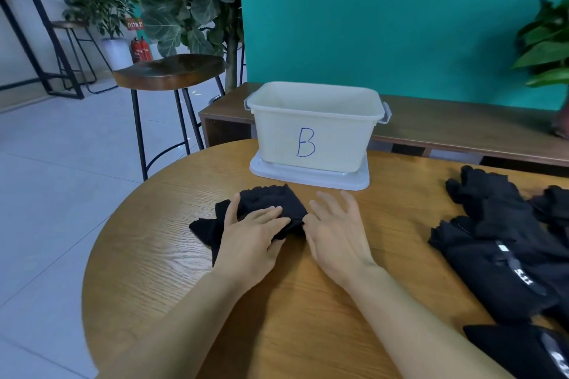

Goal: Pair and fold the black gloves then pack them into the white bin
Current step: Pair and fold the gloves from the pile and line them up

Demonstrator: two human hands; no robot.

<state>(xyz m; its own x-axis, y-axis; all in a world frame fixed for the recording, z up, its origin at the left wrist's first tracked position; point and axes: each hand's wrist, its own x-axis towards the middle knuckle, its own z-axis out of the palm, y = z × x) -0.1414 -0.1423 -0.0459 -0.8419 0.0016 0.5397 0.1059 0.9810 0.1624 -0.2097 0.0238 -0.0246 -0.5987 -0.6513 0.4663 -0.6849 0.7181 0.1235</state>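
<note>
1. Head view: mid-fold on the glove pair (271,201), by the look of it. Lying on the table (147,261), just in front of the white bin (314,120).
2. Left hand (249,243): laid over the near-left part of the pair, fingers across the top, thumb seemingly tucked under the near edge, so gripping the fold. Loose cloth sticking out to the left and beyond the fingertips.
3. Right hand (335,237): wide, fingers spread and lifted off the wood, holding nothing. Just beside the right end of the pair, thumb side touching or nearly touching the edge; cannot tell which.
4. For a clean fold: hold the crease down with the left hand, bring the right in to square the loose right end, and tuck the stray flap on the left under before lifting.
5. Soft knit, likely to spring open. Pinch through all layers and lift as one bundle.
6. Bin open-topped, marked B, standing on its lid (308,178), bottom hidden from here. Short carry forward over the near rim, then press flat inside.
7. Glove pile (498,224) well apart on the right, not yet paired. Probably early in the task.
</note>
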